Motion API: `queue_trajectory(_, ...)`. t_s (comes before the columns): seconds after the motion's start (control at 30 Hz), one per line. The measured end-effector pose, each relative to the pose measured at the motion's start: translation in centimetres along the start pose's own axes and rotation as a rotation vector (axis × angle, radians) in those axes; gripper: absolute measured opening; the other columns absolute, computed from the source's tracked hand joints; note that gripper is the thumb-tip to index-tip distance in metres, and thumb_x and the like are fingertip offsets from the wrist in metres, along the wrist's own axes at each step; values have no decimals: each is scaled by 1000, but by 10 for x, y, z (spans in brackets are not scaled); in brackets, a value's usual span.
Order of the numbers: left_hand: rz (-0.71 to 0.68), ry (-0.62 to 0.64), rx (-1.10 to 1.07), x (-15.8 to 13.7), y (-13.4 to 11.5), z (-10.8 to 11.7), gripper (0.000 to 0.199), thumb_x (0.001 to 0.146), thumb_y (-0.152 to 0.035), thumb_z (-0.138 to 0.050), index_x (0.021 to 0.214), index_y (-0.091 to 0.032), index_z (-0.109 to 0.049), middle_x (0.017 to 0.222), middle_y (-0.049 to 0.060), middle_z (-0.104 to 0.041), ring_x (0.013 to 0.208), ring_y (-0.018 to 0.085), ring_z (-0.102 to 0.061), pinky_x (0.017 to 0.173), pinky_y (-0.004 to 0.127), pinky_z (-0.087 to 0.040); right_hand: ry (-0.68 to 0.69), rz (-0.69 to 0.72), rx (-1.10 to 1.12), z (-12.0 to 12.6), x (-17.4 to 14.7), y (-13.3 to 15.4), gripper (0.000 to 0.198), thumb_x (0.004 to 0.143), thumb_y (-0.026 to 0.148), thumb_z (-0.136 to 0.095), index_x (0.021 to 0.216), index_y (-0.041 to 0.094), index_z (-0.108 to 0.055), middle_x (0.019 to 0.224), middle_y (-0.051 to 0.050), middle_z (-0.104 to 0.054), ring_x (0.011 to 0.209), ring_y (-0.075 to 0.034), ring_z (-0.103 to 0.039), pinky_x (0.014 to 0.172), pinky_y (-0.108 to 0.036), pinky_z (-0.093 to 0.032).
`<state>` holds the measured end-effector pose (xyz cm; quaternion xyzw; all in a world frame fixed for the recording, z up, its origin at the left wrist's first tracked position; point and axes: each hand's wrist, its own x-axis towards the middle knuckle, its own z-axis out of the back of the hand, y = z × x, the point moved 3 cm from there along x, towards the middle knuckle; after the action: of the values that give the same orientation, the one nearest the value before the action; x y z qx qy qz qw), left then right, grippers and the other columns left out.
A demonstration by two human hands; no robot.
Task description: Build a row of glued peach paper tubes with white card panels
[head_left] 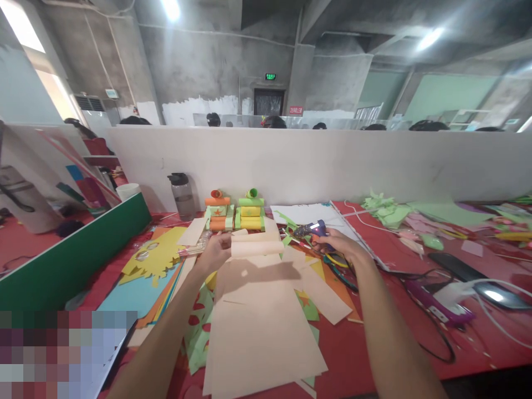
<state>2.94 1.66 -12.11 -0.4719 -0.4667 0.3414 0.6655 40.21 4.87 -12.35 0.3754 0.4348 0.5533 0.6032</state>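
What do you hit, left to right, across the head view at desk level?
Grey flask → white cup → clear bottle with black lid → left hand → rolled pale paper → glue gun → right hand holding it → purple power strip.

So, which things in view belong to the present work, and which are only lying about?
Seemingly in use:
paper roll, in the left hand
glue gun, in the right hand
pale sheets beneath

Probably lying about:
black-lidded bottle
white cup
green scraps at right
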Motion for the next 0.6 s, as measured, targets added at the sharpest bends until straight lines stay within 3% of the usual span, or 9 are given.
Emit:
queue_trajectory(0.2,10,-1,34,-1,2,0,28,68,-22,-76,94,-12,-75,95,10,-76,90,25,-71,77,32,-55,-54,-41,108,-8,0,1,14,70,16,-68,67,18,-55,54,-1,-64,50,-12,-60,45,-17,-44)
queue_trajectory(0.43,32,3,57,0,4,1,30,68,-23,-75,95,-11,-74,92,10,-76,91,26,-71,75,31,-56,-6,-103,300,-12,-7,7,17,69,13,-65,75,21,-51,68,-3,-72,58,-15,-68,52,-20,-53)
queue_trajectory(0.6,39,-3,58,1,5,3,30,68,-24,-76,95,-12,-74,91,10,-77,90,26,-71,81,35,-55,-68,-140,411,-4,-8,10,21,68,12,-67,78,21,-51,69,-3,-72,57,-17,-69,49,-22,-53)
